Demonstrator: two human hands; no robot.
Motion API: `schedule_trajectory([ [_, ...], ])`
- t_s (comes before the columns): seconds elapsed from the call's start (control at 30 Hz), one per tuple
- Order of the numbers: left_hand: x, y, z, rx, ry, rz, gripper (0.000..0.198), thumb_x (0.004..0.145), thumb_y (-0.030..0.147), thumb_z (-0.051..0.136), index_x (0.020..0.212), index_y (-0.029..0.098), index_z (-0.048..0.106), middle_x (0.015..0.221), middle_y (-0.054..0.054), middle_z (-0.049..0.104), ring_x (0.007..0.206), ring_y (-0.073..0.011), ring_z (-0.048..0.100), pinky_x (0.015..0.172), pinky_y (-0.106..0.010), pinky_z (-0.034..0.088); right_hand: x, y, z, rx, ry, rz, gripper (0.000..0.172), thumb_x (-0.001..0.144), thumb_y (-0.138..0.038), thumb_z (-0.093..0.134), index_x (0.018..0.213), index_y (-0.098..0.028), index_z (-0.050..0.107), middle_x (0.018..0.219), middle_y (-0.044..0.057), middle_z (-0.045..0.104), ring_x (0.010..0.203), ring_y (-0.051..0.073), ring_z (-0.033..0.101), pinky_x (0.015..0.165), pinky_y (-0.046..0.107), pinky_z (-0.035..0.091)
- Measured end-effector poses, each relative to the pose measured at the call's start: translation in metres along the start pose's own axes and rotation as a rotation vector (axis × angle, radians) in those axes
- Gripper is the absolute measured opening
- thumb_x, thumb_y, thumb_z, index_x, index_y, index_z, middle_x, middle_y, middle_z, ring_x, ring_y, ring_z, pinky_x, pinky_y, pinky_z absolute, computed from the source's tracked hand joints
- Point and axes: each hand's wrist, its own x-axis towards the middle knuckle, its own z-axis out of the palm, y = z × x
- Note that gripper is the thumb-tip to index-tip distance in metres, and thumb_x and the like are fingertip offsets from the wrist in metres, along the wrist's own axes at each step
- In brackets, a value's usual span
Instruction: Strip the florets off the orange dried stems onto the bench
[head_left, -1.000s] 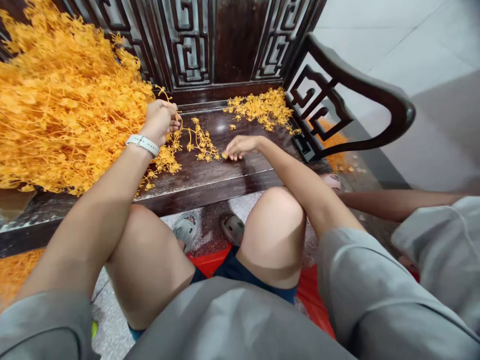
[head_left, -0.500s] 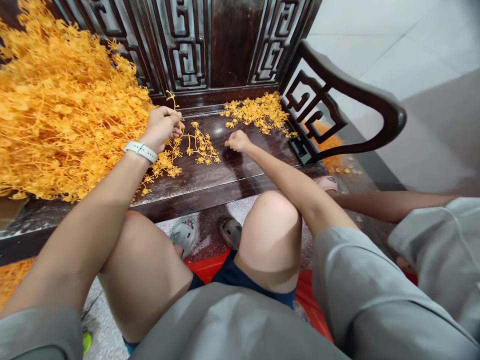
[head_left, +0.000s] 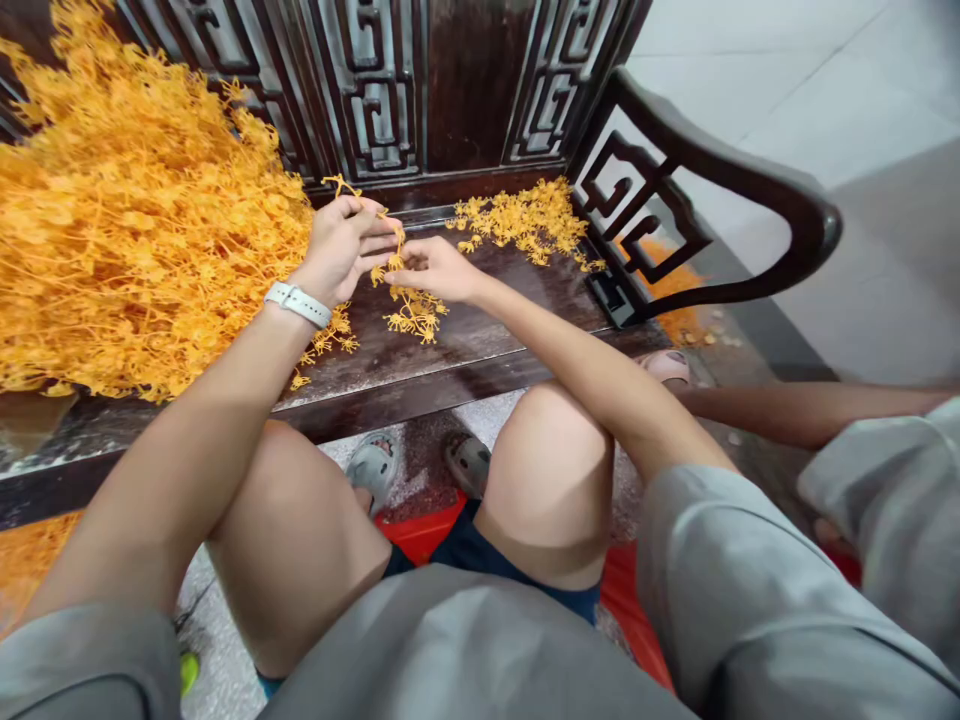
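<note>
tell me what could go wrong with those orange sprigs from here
The thin sprig held between the left hand and right hand looks fragile, so it might snap and scatter onto the small cluster on the dark wooden bench seat. The white watch strap sits close to the big orange heap and could snag stems, possibly dragging some to the floor, where orange bits already lie.

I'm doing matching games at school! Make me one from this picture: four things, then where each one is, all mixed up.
Things:
1. White watch strap
2. Big heap of orange sprigs
3. Small orange sprig
4. Dark wooden armrest

Places:
A. Between the left hand and right hand
B. At the end of the bench, on the picture's right
C. Around the wrist above the left hand
D. Against the carved backrest

Right pairs: 1-C, 2-D, 3-A, 4-B
</note>
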Motion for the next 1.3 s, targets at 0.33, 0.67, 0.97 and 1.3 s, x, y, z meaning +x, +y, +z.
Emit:
schedule_trajectory([
  [0.33, -0.006, 0.0, -0.002, 0.053, -0.111, -0.131, 0.044, 0.085, 0.056, 0.092, 0.101, 0.023, 0.068, 0.092, -0.004, 0.077, 0.077, -0.0163, 0.074, 0.074, -0.029, 0.064, -0.01, -0.044, -0.02, -0.25, 0.11, -0.103, 0.05, 0.114, -0.055, 0.054, 0.078, -0.02, 0.052, 0.071, -0.003, 0.052, 0.072, 0.014, 0.048, 0.07, 0.026, 0.038],
  [0.67, -0.015, -0.002, 0.018, -0.114, -0.157, -0.138, 0.026, 0.089, 0.037, 0.091, 0.094, 0.023, 0.069, 0.087, -0.001, 0.077, 0.077, -0.0139, 0.074, 0.078, -0.026, 0.062, -0.023, -0.067, -0.026, -0.355, 0.075, 0.074, 0.04, 0.109, -0.022, 0.046, 0.071, -0.019, 0.054, 0.069, 0.001, 0.058, 0.073, 0.016, 0.054, 0.074, 0.027, 0.042],
  [0.97, -0.015, 0.009, 0.025, -0.165, -0.024, -0.023, 0.029, 0.097, 0.042, 0.082, 0.088, 0.025, 0.06, 0.083, -0.002, 0.073, 0.077, -0.0148, 0.073, 0.079, -0.026, 0.062, -0.016, -0.053, -0.03, -0.055, 0.237, 0.318, 0.048, 0.114, -0.031, 0.039, 0.077, -0.015, 0.066, 0.067, 0.007, 0.066, 0.061, 0.016, 0.058, 0.065, 0.027, 0.049],
  [1.3, -0.026, 0.007, 0.049, -0.01, 0.047, -0.074, 0.03, 0.107, 0.02, 0.057, 0.077, 0.022, 0.052, 0.063, 0.003, 0.046, 0.049, -0.0106, 0.043, 0.052, -0.023, 0.044, -0.011, -0.01, -0.034, -0.449, 0.303, 0.34, 0.053, 0.112, -0.025, 0.045, 0.061, -0.02, 0.056, 0.054, 0.002, 0.049, 0.068, 0.019, 0.055, 0.076, 0.028, 0.045],
])
